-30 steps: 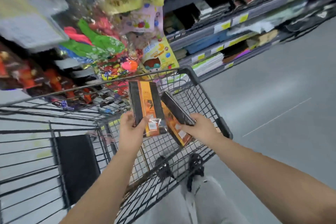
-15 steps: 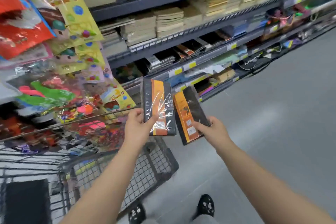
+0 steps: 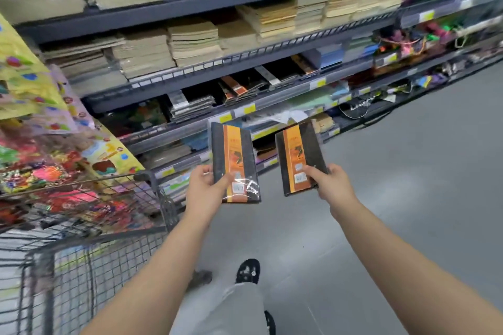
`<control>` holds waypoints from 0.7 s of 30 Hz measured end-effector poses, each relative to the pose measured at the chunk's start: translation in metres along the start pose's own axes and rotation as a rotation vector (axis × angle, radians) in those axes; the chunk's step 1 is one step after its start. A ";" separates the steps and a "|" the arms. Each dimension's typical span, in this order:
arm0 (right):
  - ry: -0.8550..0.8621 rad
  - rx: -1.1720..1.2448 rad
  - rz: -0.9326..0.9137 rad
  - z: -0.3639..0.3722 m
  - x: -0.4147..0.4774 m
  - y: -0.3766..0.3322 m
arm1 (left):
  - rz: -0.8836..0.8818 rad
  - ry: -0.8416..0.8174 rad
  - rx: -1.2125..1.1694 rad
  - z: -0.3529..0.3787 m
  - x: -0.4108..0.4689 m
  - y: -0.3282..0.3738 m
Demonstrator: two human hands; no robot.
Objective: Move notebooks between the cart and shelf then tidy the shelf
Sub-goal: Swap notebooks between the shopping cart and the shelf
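place: shop | evidence: stocked shelves, price tags, wire cart

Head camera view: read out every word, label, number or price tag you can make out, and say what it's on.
No text is legible here.
On the left notebook, in the left hand: orange band print and white sticker, too blurred.
On the right notebook, in the right hand: same, too blurred.
On the yellow shelf tags: too small.
On the hanging packets: blurred.
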State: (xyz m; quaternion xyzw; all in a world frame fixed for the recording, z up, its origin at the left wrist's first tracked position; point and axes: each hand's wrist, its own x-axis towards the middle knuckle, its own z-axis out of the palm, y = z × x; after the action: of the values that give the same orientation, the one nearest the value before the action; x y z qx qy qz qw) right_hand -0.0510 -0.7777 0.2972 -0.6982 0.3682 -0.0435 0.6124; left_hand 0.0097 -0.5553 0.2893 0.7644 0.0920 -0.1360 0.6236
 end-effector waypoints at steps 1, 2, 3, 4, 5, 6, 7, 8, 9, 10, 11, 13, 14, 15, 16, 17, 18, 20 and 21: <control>0.001 0.012 0.016 -0.003 0.011 0.000 | -0.005 0.009 0.007 0.006 0.007 0.001; 0.000 0.021 0.032 -0.006 0.023 -0.001 | -0.017 0.016 0.007 0.014 0.014 0.004; -0.002 0.033 0.050 -0.009 0.035 -0.003 | -0.031 0.018 0.001 0.022 0.024 0.004; -0.007 0.046 0.061 -0.013 0.048 -0.005 | -0.043 0.017 0.002 0.031 0.033 0.006; -0.009 0.057 0.066 -0.016 0.061 -0.009 | -0.050 0.010 0.008 0.042 0.045 0.007; -0.006 0.066 0.062 -0.020 0.076 -0.014 | -0.057 0.002 0.017 0.053 0.057 0.010; -0.003 0.078 0.055 -0.024 0.090 -0.020 | -0.059 -0.007 0.024 0.065 0.070 0.012; -0.001 0.089 0.047 -0.029 0.105 -0.025 | -0.059 -0.012 0.031 0.077 0.081 0.016; 0.004 0.100 0.043 -0.033 0.120 -0.030 | -0.055 -0.014 0.040 0.088 0.094 0.019; 0.003 0.103 0.044 -0.037 0.136 -0.036 | -0.049 -0.012 0.048 0.100 0.104 0.023; -0.002 0.094 0.048 -0.041 0.151 -0.041 | -0.044 -0.010 0.057 0.112 0.116 0.026; -0.019 0.059 0.058 -0.050 0.180 -0.048 | -0.050 -0.021 0.075 0.133 0.136 0.034; -0.028 0.052 0.062 -0.055 0.195 -0.051 | -0.049 -0.035 0.088 0.143 0.146 0.039; -0.034 0.053 0.068 -0.059 0.209 -0.054 | -0.050 -0.050 0.111 0.153 0.156 0.043; -0.040 0.058 0.077 -0.063 0.223 -0.057 | -0.053 -0.069 0.140 0.162 0.165 0.049; -0.045 0.063 0.093 -0.068 0.237 -0.060 | -0.059 -0.088 0.170 0.170 0.173 0.054; -0.048 0.070 0.109 -0.072 0.250 -0.063 | -0.070 -0.100 0.200 0.178 0.183 0.059; -0.065 0.074 0.135 -0.080 0.279 -0.068 | -0.096 -0.099 0.250 0.197 0.203 0.065; -0.081 0.069 0.145 -0.084 0.294 -0.070 | -0.102 -0.101 0.278 0.206 0.212 0.069</control>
State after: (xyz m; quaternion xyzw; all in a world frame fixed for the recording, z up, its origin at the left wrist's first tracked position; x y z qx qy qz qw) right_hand 0.1515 -1.0152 0.2647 -0.6493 0.3912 0.0165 0.6519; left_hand 0.2125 -0.7775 0.2464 0.8297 0.0797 -0.2170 0.5080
